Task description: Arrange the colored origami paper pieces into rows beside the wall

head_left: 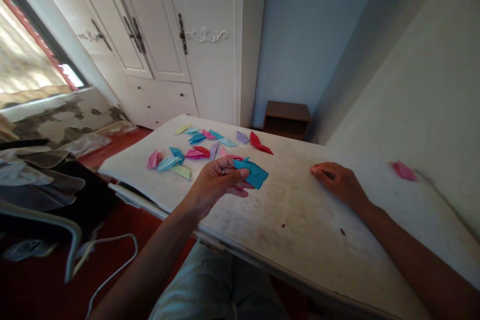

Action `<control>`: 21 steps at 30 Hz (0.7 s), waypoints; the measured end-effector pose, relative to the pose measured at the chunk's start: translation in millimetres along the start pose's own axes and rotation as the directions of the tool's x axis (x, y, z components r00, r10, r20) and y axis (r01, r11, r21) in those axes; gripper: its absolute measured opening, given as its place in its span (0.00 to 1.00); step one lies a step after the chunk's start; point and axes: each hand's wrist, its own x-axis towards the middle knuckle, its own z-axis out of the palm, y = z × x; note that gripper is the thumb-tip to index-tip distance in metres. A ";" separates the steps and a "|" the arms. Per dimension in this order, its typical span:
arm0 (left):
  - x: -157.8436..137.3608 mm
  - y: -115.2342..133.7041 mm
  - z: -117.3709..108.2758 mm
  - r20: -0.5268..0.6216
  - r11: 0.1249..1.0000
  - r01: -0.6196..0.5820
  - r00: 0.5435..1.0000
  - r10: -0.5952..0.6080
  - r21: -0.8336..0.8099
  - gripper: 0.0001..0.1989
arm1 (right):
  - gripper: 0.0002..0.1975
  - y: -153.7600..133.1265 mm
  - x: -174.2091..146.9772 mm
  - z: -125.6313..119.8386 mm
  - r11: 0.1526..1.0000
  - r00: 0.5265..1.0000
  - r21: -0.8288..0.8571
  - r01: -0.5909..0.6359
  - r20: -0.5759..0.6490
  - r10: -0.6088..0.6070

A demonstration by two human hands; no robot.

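Observation:
My left hand (224, 178) pinches a folded piece of blue paper (255, 175) between thumb and fingers, held just above the white table (300, 200). My right hand (335, 180) rests on the tabletop to the right, its fingers curled together, with nothing showing in them. Beyond my left hand lie several folded paper pieces: a red one (260, 143), a purple one (243, 137), a light blue one (169, 162), a pink one (153, 159) and a pale green one (182, 172) among them. The inner side of the right fingers is hidden.
Past my right hand a lone pink folded paper (404, 170) lies near the wall. A white wardrobe (213, 75) and a low brown stand (287, 111) are behind the table. At left are a metal chair frame (73, 232) and a white cable (112, 272).

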 end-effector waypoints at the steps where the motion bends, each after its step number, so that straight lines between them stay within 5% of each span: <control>1: 12.3 5.1 10.0 0.039 0.999 -0.020 0.999 0.019 0.033 0.17 | 0.16 -0.6 0.2 0.4 1.000 1.000 0.001 0.008 -0.001 -0.008; 9: 137.0 11.9 128.2 0.304 0.977 -0.010 0.951 -0.056 0.211 0.07 | 0.13 -6.1 4.2 7.8 0.997 0.997 0.003 0.079 -0.012 -0.079; 15: 219.8 -33.8 213.5 0.285 0.861 0.016 0.941 -0.185 0.509 0.05 | 0.12 -8.4 8.2 10.5 1.000 1.000 -0.021 -0.001 -0.022 0.001; 21: 268.9 -82.7 268.4 0.254 0.736 0.020 0.932 -0.259 0.677 0.07 | 0.09 -13.0 11.3 8.8 0.994 0.995 -0.074 -0.080 0.052 0.084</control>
